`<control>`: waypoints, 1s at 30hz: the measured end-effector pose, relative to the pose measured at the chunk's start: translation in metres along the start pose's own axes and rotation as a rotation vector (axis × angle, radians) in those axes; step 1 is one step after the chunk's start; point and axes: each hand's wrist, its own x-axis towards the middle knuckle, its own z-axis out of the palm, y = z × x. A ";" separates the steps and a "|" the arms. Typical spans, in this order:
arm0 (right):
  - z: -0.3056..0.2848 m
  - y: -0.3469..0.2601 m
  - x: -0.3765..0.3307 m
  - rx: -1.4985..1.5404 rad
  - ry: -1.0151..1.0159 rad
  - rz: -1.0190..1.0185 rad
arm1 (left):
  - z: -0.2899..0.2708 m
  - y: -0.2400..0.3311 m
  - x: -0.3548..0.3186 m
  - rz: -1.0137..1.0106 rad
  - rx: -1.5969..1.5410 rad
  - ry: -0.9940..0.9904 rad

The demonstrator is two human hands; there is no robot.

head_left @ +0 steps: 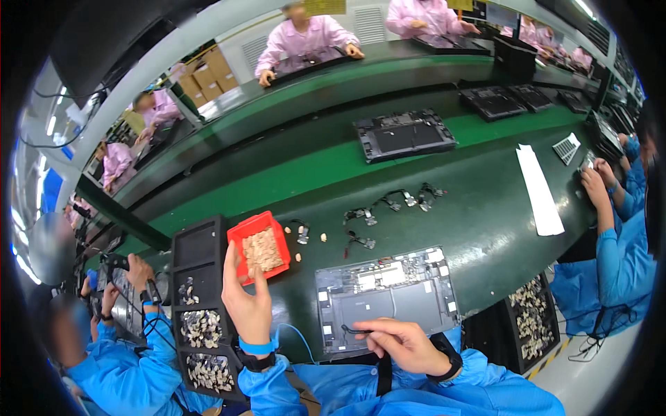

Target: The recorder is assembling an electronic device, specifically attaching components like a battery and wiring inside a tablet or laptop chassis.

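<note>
My left hand (246,305) is at the near left corner of a small red bin (282,244), fingers stretched and apart. The bin holds a heap of small beige pieces (262,249). A thin black tool (352,330), its exact kind unclear, is pinched in my right hand (406,344). That hand is over the near part of an open laptop base (388,298) with its circuit board showing. Beyond the laptop lie several small black cable parts with connectors (368,215). Another such part (302,232) and a few loose beige pieces (323,237) are beside the bin.
Left of the bin stands a black compartment tray (201,277) with small parts. Another parts tray (533,319) is at right. A white strip (541,191) lies on the green bench; another laptop base (404,135) sits beyond. Co-workers in blue (132,353) flank me closely.
</note>
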 end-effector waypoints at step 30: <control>0.038 -0.052 -0.002 -0.584 -0.192 -0.128 | -0.050 0.037 -0.089 0.444 -0.308 -0.460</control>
